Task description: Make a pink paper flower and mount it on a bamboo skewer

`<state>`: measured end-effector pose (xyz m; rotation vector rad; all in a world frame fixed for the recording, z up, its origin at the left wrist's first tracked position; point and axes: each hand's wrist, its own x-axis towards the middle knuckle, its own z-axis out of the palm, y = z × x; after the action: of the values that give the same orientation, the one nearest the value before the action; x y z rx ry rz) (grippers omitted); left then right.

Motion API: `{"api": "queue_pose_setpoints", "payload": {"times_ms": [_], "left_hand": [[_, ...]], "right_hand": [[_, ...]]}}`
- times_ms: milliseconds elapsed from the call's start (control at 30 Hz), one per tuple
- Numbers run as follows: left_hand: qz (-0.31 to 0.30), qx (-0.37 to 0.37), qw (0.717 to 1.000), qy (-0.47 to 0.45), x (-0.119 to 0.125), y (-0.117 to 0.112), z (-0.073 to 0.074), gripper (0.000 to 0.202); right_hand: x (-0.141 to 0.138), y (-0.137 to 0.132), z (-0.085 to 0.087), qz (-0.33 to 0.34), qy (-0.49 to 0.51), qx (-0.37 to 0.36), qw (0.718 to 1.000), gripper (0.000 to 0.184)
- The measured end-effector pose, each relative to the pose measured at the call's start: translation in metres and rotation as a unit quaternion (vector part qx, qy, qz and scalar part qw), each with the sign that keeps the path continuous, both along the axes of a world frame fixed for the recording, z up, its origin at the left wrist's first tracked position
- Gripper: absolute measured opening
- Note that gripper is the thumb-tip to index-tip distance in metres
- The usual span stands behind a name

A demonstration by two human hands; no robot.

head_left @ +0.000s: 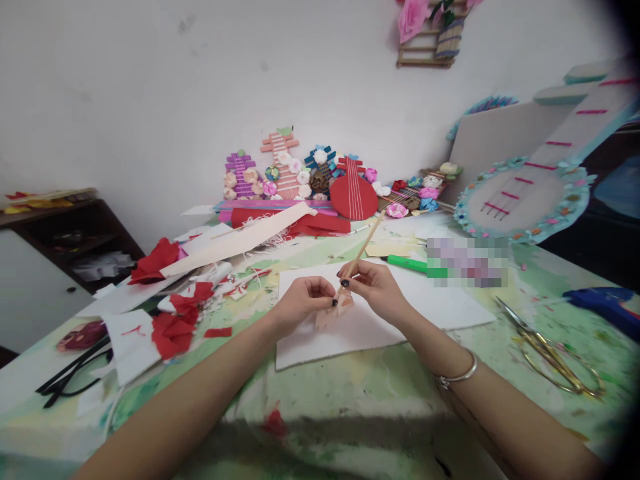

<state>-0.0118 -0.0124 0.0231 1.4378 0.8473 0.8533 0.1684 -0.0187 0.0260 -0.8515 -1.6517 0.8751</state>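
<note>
My left hand (pixel 304 301) is closed in a pinch on a small pale pink piece of crepe paper (pixel 336 312). My right hand (pixel 374 283) is closed round a thin wooden stick (pixel 364 248) that slants up and away to the right. Its lower end meets the pink paper between my two hands. Both hands hover just above a white sheet (pixel 425 313) lying on the green-painted table (pixel 350 393). A silver bangle (pixel 457 375) sits on my right wrist.
Gold scissors (pixel 547 350) and a blue glue gun (pixel 603 301) lie to the right. A green marker (pixel 407 265) lies behind the sheet. Red paper scraps (pixel 173 327) and white strips litter the left. Paper flowers and a red paper lute (pixel 353 193) line the wall.
</note>
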Motion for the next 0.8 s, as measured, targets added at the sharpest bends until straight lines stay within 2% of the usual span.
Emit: {"api": "queue_pose_setpoints", "payload": {"times_ms": [800], "left_hand": [[0.007, -0.010, 1.000, -0.005, 0.0005, 0.0003, 0.0005, 0.018]], "right_hand": [[0.0003, 0.0001, -0.0004, -0.003, -0.007, 0.001, 1.000, 0.015]]}}
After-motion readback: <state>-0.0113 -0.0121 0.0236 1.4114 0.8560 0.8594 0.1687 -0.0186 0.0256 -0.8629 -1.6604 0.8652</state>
